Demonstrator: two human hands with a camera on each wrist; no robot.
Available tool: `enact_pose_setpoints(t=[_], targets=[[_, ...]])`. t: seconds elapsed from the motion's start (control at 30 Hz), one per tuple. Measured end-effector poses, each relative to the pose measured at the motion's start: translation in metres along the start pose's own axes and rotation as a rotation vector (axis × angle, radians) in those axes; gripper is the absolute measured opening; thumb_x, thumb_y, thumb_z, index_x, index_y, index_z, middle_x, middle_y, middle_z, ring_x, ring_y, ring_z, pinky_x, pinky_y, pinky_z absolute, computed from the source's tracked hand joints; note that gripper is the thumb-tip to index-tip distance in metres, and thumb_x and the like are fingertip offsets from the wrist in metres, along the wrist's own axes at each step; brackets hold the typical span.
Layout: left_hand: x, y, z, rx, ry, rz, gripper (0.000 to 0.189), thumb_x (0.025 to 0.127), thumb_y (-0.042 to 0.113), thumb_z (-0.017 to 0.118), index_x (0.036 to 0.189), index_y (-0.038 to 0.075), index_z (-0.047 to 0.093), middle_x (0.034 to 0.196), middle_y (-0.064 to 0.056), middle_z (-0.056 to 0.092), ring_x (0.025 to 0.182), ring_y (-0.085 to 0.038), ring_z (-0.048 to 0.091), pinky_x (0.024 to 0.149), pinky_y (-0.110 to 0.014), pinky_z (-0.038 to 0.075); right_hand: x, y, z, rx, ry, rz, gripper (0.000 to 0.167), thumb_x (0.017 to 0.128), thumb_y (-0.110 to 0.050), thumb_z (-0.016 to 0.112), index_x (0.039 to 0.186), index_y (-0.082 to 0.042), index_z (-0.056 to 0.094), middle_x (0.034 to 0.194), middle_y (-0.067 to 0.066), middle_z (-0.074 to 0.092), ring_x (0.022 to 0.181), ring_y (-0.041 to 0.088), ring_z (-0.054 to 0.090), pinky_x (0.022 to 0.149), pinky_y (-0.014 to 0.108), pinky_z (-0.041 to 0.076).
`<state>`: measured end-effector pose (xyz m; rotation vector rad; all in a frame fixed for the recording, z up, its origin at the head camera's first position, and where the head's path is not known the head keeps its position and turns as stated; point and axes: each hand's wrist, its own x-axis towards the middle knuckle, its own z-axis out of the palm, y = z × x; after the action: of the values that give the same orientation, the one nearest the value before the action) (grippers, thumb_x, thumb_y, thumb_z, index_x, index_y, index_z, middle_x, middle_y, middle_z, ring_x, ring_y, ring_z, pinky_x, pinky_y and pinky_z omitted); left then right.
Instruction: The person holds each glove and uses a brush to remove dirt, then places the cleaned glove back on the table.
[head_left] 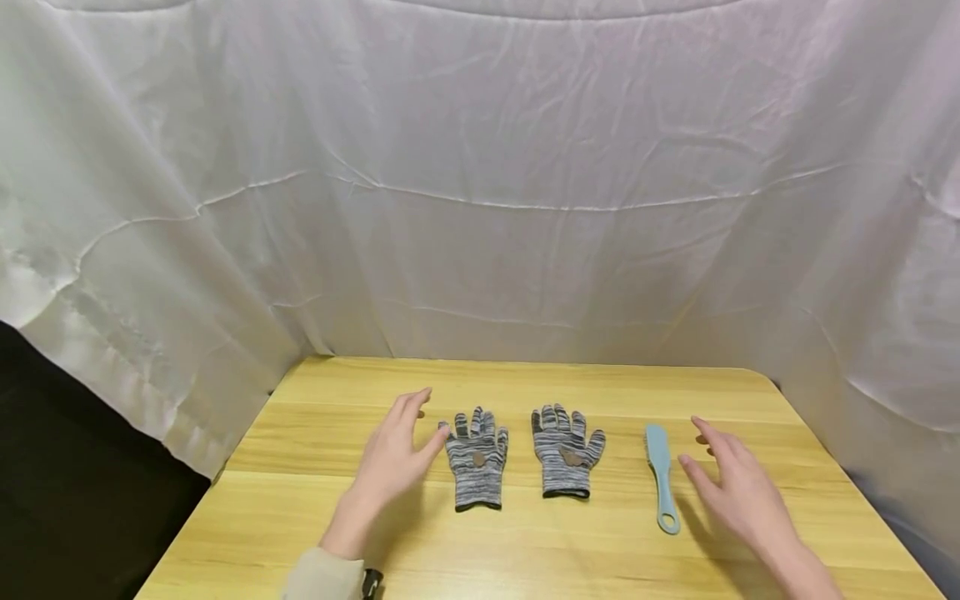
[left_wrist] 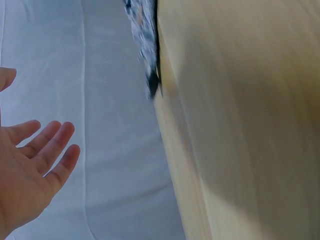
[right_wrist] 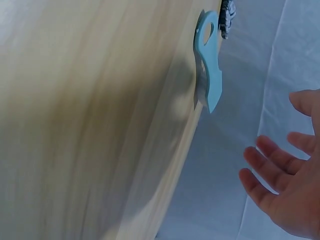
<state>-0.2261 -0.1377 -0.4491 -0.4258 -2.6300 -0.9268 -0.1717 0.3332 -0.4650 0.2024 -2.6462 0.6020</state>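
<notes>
Two grey-and-black striped knit gloves lie flat, fingers pointing away: a left-hand one [head_left: 472, 475] and a right-hand one [head_left: 564, 446], each with a brownish mark on it. Right of them a light-blue brush [head_left: 660, 467] lies with its bristle head away and its looped handle end nearest me; the right wrist view shows the brush [right_wrist: 212, 65] side on. My left hand [head_left: 393, 454] hovers left of the gloves, fingers relaxed, holding nothing. To the right of the brush, my right hand [head_left: 735, 483] is likewise above the table with loosely bent fingers and nothing in it.
The wooden table [head_left: 337, 508] has a rounded far right corner. A pale grey curtain [head_left: 510, 267] hangs behind it and along both sides. At the left is a dark area [head_left: 75, 475] below the curtain. A black band [head_left: 371, 582] shows by the left sleeve.
</notes>
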Motion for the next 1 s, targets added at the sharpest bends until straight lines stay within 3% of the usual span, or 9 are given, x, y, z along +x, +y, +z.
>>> enact_pose_setpoints(t=[0.27,0.43,0.6,0.77,1.0], targets=[[0.016,0.027,0.027,-0.027,-0.091,0.094,0.071,0.101,0.046,0.064,0.157,0.01,0.042,0.143,-0.011,0.058,0.12,-0.029,0.062,0.096,-0.05,0.055,0.001,-0.006,0.007,-0.001,-0.108,0.01,0.062,0.102,-0.028,0.067,0.152,-0.001,0.045,0.126,0.023,0.063,0.107,0.046,0.064,0.079,0.065,0.054],[0.025,0.042,0.046,-0.019,-0.189,0.103,0.069,0.102,0.047,0.061,0.158,0.012,0.041,0.141,-0.01,0.059,0.116,-0.026,0.063,0.094,-0.048,0.056,0.003,-0.005,0.012,-0.006,-0.179,0.022,0.061,0.102,-0.031,0.067,0.152,-0.002,0.046,0.123,0.021,0.065,0.107,0.043,0.065,0.08,0.062,0.056],[0.032,0.055,0.068,0.047,-0.327,0.111,0.073,0.103,0.056,0.055,0.16,0.014,0.04,0.138,-0.007,0.06,0.112,-0.023,0.064,0.091,-0.045,0.057,0.006,-0.001,0.019,-0.013,-0.255,0.035,0.064,0.1,-0.032,0.069,0.152,-0.003,0.046,0.12,0.02,0.065,0.101,0.039,0.068,0.079,0.061,0.056],[0.036,0.067,0.088,0.146,-0.463,0.104,0.075,0.101,0.056,0.058,0.16,0.013,0.041,0.145,-0.012,0.057,0.125,-0.029,0.061,0.102,-0.05,0.054,0.008,0.003,0.024,-0.013,-0.343,0.049,0.065,0.098,-0.035,0.071,0.149,0.0,0.051,0.114,0.018,0.064,0.093,0.031,0.066,0.076,0.055,0.056],[0.046,0.082,0.111,0.241,-0.561,0.053,0.076,0.099,0.054,0.064,0.158,0.012,0.044,0.156,-0.015,0.05,0.139,-0.033,0.052,0.113,-0.054,0.045,0.009,0.005,0.028,-0.029,-0.379,0.031,0.064,0.096,-0.037,0.074,0.143,0.003,0.057,0.113,0.015,0.063,0.099,0.033,0.064,0.08,0.055,0.055]])
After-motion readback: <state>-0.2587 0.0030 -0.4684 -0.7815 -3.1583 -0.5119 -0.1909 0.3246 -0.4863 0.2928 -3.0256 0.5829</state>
